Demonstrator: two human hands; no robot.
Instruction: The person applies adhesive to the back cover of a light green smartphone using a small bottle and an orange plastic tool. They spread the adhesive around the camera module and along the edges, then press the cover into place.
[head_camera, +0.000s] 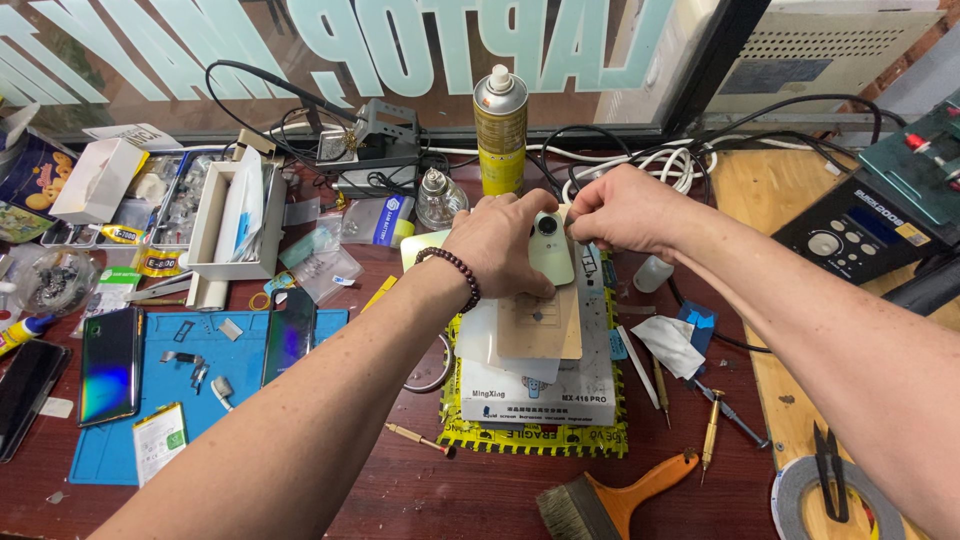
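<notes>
- Hands meet over a pale green phone back (553, 245) with a round camera ring, lying on a white machine (540, 385).
- Left hand (497, 243), beaded bracelet (452, 272) at the wrist, presses down on the panel, fingers curled over its left edge.
- Right hand (622, 208) pinches narrowly at the panel's upper right corner.
- Yellow spray can (500, 130) stands just behind; orange-handled brush (612, 499) lies near the front edge; blue mat (190, 385) sits at left with 2 phones.
</notes>
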